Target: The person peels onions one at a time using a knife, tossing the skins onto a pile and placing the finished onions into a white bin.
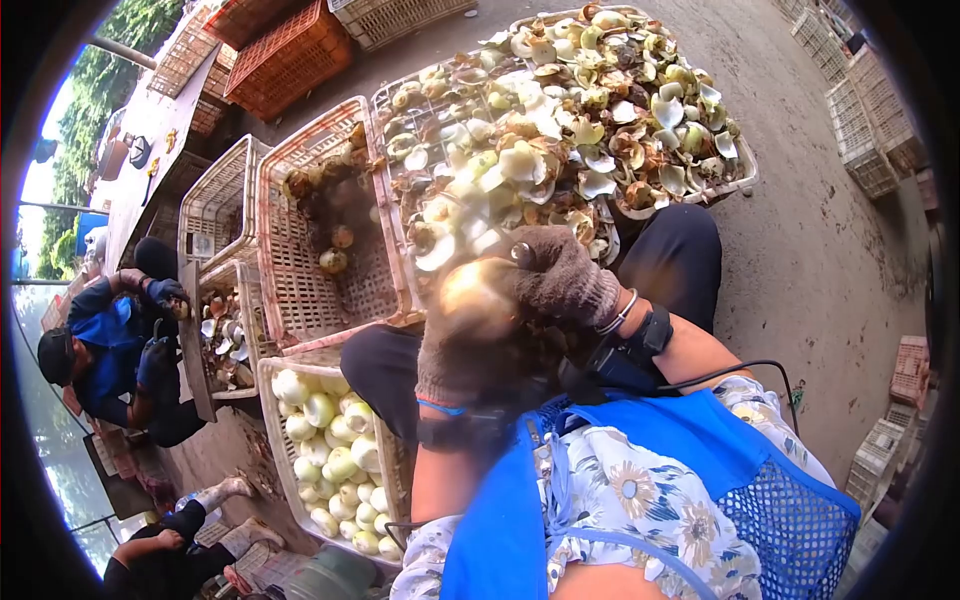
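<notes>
My left hand (448, 355), in a brown knit glove, is closed around an onion (478, 292) with a pale golden skin. Glare and blur soften the onion's outline. Close against its right side, my right hand (568, 278) is curled in a matching glove. A small dark round end (522, 253) shows at its fingers; what it belongs to is hidden. Just beyond both hands lies a heap of onion peels and trimmings (600, 130) in pale crates.
Peeled onions (335, 450) fill a crate at my left. Beside it, a larger crate (330, 290) holds several unpeeled onions (333, 261). A co-worker (110, 340) in blue sits further left by a crate of peels (228, 340). Stacked crates (870, 120) line the right side.
</notes>
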A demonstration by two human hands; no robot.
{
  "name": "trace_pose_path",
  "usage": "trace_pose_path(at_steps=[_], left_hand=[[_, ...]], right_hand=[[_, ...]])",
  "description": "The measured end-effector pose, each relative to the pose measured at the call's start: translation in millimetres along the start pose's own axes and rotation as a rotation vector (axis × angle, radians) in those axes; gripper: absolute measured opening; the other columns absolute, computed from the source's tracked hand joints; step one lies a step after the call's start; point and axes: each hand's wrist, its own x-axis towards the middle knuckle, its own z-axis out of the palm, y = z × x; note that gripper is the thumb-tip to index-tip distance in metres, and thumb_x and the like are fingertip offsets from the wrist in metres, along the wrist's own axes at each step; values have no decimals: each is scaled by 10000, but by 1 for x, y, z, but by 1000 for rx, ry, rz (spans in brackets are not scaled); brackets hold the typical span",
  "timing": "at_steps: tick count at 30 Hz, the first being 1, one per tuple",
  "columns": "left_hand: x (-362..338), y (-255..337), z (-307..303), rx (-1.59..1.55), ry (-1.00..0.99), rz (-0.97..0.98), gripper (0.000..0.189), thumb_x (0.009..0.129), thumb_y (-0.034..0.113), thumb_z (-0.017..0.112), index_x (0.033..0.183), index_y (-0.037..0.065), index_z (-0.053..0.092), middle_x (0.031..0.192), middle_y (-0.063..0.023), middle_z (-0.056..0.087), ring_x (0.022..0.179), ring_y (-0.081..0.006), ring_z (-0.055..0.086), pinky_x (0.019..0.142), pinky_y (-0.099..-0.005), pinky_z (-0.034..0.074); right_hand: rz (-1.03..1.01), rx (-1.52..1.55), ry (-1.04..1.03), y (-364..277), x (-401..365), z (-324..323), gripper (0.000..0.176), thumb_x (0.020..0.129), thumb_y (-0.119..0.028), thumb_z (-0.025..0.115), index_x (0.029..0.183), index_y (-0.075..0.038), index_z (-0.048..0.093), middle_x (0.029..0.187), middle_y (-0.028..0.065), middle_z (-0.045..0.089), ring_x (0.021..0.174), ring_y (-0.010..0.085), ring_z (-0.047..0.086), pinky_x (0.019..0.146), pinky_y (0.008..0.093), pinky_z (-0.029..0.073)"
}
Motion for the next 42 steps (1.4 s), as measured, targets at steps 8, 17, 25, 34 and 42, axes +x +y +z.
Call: trace_pose_path(at_steps=[8,17,25,34,42], left_hand=[[4,-56,-40,-1174,-269,-179,467,889,251,618,1295,64,482,1243,-117,557,1134,-304,546,937,-460,477],[8,-43,-42,-941,103,136,671,793,405,703,1339,104,454,1305,-130,519,1160,-335,519,872,-445,510],[4,-8,-27,-711,-77,-16,672,829,386,678,1360,60,426,1356,-134,485,1218,-298,492,994,-444,441],[8,-41,-20,-1101,-287,28,558,879,268,618,1355,58,416,1259,-119,546,1174,-257,522,1004,-384,431],[9,-26,-39,-1436,-56,-15,741,682,293,715,1326,60,430,1286,-195,498,1195,-384,482,1009,-524,409]], right_hand=[[-449,-460,-167,-10,-2,8,174,784,-151,740,905,-46,670,830,90,665,739,148,624,688,286,501],[-244,-913,450,14,74,-73,381,818,-215,738,1088,17,601,876,94,674,814,125,651,741,274,534],[292,-37,63,-6,-4,7,177,821,-167,700,952,-54,664,879,35,669,776,89,597,695,272,501],[-517,-374,60,-5,-9,26,157,757,-96,697,903,-56,656,838,139,632,750,337,618,657,388,506],[-62,-614,148,6,-20,-12,289,789,-268,713,945,-38,636,890,164,647,830,338,633,712,403,512]])
